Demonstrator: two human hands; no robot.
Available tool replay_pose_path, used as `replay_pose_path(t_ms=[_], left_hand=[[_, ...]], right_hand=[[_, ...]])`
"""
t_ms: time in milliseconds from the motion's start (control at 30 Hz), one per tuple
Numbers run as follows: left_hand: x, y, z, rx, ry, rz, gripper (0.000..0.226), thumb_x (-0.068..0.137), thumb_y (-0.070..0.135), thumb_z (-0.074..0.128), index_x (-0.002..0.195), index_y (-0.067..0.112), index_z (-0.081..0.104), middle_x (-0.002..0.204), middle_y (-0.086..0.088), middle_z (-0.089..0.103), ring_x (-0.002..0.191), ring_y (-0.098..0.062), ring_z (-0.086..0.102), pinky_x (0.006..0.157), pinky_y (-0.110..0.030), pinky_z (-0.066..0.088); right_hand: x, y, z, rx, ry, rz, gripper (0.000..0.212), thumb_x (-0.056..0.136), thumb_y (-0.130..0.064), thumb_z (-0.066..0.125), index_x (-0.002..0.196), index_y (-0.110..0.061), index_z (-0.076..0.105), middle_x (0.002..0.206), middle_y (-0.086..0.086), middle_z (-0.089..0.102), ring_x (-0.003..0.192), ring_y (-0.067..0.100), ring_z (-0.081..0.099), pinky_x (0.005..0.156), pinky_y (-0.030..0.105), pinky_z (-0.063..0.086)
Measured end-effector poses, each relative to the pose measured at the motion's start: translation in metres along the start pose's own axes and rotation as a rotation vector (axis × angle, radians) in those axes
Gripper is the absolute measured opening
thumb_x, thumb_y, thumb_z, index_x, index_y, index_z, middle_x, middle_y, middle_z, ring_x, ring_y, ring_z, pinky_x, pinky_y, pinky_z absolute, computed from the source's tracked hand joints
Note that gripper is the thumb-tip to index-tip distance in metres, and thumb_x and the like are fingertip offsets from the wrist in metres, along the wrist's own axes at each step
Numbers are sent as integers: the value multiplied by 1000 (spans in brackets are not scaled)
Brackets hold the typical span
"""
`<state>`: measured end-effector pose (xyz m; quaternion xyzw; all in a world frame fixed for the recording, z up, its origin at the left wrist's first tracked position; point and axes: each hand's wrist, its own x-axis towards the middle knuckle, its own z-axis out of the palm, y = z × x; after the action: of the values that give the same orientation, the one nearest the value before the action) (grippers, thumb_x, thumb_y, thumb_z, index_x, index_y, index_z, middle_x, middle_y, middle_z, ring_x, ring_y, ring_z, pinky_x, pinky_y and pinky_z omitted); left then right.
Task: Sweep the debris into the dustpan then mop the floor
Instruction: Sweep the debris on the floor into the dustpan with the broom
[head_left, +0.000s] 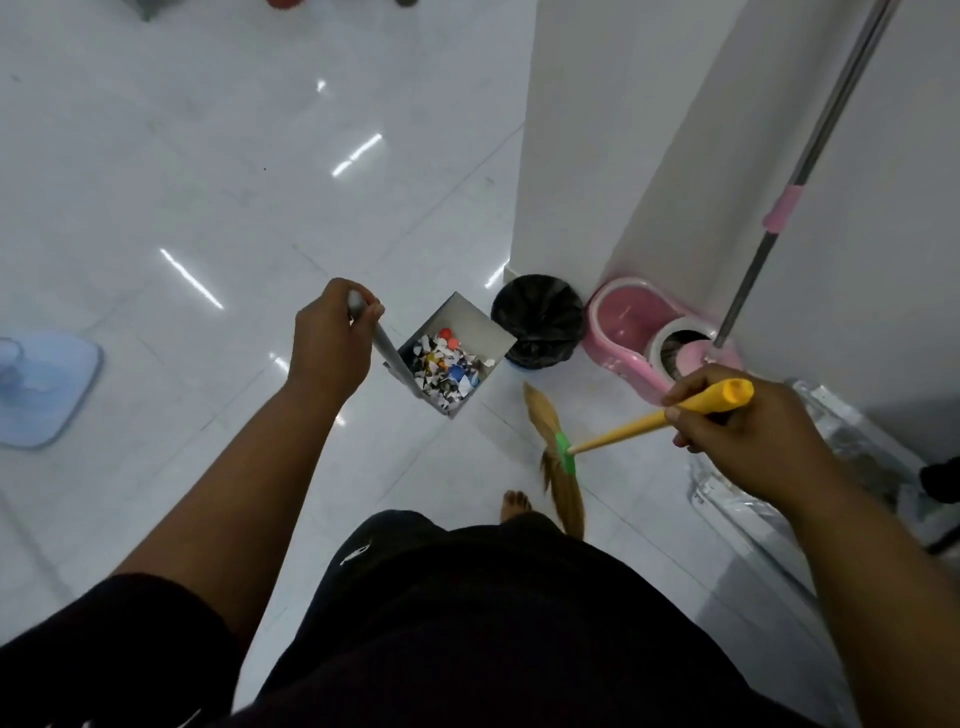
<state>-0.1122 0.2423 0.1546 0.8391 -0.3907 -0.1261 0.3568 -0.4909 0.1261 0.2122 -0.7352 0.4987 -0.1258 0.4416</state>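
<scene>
Debris (447, 366) fills the dustpan (470, 319) my left hand (327, 338) grips beside the black bin (537, 317), my right hand (727, 421) clasping the broom (618, 429), on glossy white tiles (208, 182).

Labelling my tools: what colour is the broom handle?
The broom handle is yellow; the head view shows it best.

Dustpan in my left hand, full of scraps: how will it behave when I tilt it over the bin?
The dustpan looks like rigid sheet metal, so it should stay stiff. Its debris is small loose paper bits and caps, probably light, apt to slide out or scatter. Held by the long handle in the left hand, it may swing.
</scene>
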Motion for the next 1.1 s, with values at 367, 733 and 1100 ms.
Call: replay_pose_path(t_ms=[367, 733, 1100], left_hand=[[62, 71, 51, 61, -140, 291, 7, 93, 16, 61, 98, 12, 59, 89, -2, 66, 80, -15, 58, 70, -25, 45], [81, 75, 114, 330, -376, 630, 12, 94, 15, 56, 106, 13, 53, 99, -11, 65, 75, -35, 63, 60, -36, 49], [40, 75, 165, 427, -590, 958, 18, 89, 3, 58, 107, 7, 58, 106, -13, 61, 82, -28, 60, 54, -32, 45]], right_hand=[[-10, 27, -20, -40, 62, 94, 19, 83, -16, 74, 83, -34, 68, 68, -7, 72, 63, 7, 71, 70, 43, 60], [-5, 20, -21, -29, 106, 120, 17, 83, -17, 73, 82, -33, 68, 66, -7, 71, 63, 8, 70, 68, 44, 59], [7, 22, -17, 9, 76, 110, 14, 83, -17, 73, 86, -31, 70, 69, -11, 71, 66, 6, 70, 69, 42, 59]])
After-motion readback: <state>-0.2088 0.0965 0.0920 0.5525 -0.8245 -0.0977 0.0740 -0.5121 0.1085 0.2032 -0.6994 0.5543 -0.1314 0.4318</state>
